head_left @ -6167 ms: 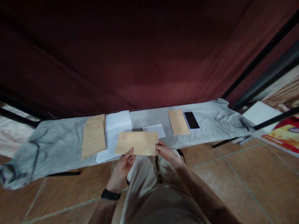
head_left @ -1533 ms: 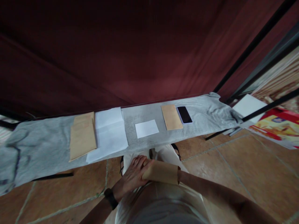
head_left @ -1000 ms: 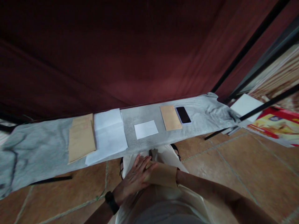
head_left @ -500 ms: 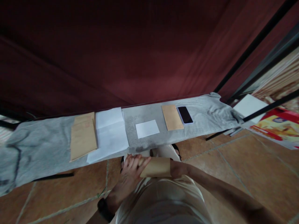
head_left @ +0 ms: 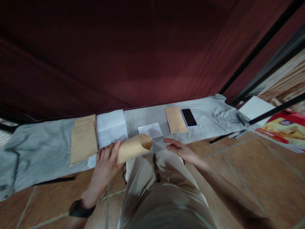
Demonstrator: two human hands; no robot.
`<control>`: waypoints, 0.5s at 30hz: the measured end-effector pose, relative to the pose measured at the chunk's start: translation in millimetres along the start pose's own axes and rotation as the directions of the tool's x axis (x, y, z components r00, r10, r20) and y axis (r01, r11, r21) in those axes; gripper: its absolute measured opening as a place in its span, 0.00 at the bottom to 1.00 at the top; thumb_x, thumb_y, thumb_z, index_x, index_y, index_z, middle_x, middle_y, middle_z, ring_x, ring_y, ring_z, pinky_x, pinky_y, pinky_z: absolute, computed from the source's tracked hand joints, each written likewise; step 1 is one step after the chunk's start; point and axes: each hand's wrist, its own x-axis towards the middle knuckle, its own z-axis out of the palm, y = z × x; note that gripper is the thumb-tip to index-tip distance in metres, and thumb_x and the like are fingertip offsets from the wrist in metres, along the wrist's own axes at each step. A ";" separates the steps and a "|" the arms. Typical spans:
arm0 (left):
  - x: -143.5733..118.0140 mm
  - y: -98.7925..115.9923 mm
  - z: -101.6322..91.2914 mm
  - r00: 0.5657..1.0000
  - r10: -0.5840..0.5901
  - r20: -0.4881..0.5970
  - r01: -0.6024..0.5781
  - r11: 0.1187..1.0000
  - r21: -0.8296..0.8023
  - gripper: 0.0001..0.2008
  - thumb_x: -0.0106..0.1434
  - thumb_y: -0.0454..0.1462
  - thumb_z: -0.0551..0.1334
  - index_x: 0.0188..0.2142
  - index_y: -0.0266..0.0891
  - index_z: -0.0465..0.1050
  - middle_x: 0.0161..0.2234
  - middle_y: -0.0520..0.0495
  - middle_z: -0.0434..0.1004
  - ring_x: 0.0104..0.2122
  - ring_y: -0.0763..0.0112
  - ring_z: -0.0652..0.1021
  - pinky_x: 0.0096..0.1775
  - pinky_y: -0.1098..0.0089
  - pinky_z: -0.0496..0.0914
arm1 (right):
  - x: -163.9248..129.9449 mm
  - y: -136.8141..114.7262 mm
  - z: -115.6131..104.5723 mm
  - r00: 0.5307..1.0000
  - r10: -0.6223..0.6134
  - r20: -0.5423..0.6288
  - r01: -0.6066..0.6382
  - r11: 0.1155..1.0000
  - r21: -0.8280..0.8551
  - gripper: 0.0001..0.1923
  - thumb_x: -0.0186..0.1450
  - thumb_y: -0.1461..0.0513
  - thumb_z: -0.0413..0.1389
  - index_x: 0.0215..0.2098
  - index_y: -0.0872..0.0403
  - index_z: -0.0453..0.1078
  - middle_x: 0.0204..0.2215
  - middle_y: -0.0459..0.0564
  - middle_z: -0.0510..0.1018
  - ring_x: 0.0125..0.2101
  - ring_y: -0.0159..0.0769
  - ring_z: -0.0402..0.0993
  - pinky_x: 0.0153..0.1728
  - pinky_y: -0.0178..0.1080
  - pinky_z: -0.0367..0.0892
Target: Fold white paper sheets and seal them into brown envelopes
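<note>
My left hand [head_left: 106,160] is closed around one end of a brown paper envelope [head_left: 133,148], whose mouth gapes toward the right. Just right of that mouth, my right hand [head_left: 177,149] is free, its fingers stretched out and apart. Behind the envelope a small white card [head_left: 150,129] lies on the grey cloth, partly covered from view. White paper sheets [head_left: 111,125] lie behind my left hand, and a stack of brown envelopes [head_left: 83,140] is left of them. One more brown envelope [head_left: 175,120] lies flat beyond my right hand.
A phone [head_left: 189,117] lies right of the single envelope. The narrow bench is draped in grey cloth [head_left: 45,152], with a dark red curtain [head_left: 143,63] behind it. Black metal bars [head_left: 259,47] and a red-and-yellow box [head_left: 286,127] are at the right, above a tiled floor [head_left: 228,171].
My right hand has come out of the envelope and opened. My left hand has moved left and forward, carrying the envelope up over the bench's front edge.
</note>
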 end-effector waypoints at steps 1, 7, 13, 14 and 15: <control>0.8 -8.9 1.5 0.999 -0.040 -0.027 0.040 0.999 -0.005 0.43 0.66 0.45 0.60 0.73 0.40 0.38 0.57 0.33 0.68 0.55 0.45 0.70 0.58 0.48 0.63 | 10.0 5.0 -2.6 0.999 0.014 -0.039 -0.014 1.000 0.001 0.21 0.68 0.61 0.52 0.58 0.50 0.71 0.51 0.52 0.80 0.41 0.37 0.79 0.45 0.42 0.75; 14.2 -35.0 14.1 0.990 -0.130 0.053 0.129 0.991 0.016 0.42 0.65 0.46 0.60 0.73 0.40 0.42 0.57 0.34 0.67 0.57 0.46 0.69 0.60 0.49 0.60 | 74.2 20.9 20.3 0.945 -0.177 -0.276 0.102 0.958 -0.268 0.22 0.69 0.64 0.49 0.61 0.52 0.69 0.56 0.55 0.77 0.54 0.41 0.74 0.57 0.47 0.68; 48.0 -50.1 27.2 0.940 -0.274 0.206 0.282 0.959 -0.010 0.48 0.61 0.46 0.64 0.73 0.41 0.40 0.59 0.34 0.67 0.58 0.45 0.69 0.59 0.48 0.61 | 117.0 14.9 79.7 0.945 -0.328 0.016 0.277 0.770 -0.575 0.25 0.74 0.60 0.46 0.68 0.57 0.61 0.68 0.56 0.63 0.68 0.40 0.57 0.68 0.45 0.53; 52.8 -51.7 29.1 0.931 -0.285 0.228 0.297 0.955 -0.017 0.48 0.61 0.46 0.64 0.73 0.42 0.40 0.59 0.34 0.67 0.59 0.45 0.69 0.59 0.48 0.61 | 121.5 15.7 88.0 0.948 -0.314 0.040 0.271 0.740 -0.616 0.25 0.75 0.59 0.46 0.68 0.57 0.61 0.68 0.56 0.62 0.68 0.41 0.56 0.69 0.46 0.52; 56.8 -53.0 30.7 0.925 -0.292 0.242 0.306 0.952 -0.022 0.48 0.61 0.46 0.64 0.73 0.42 0.40 0.59 0.34 0.67 0.59 0.45 0.69 0.60 0.48 0.61 | 125.1 17.2 95.0 0.951 -0.306 0.052 0.264 0.710 -0.652 0.25 0.75 0.59 0.46 0.68 0.57 0.60 0.69 0.56 0.61 0.69 0.43 0.55 0.69 0.47 0.50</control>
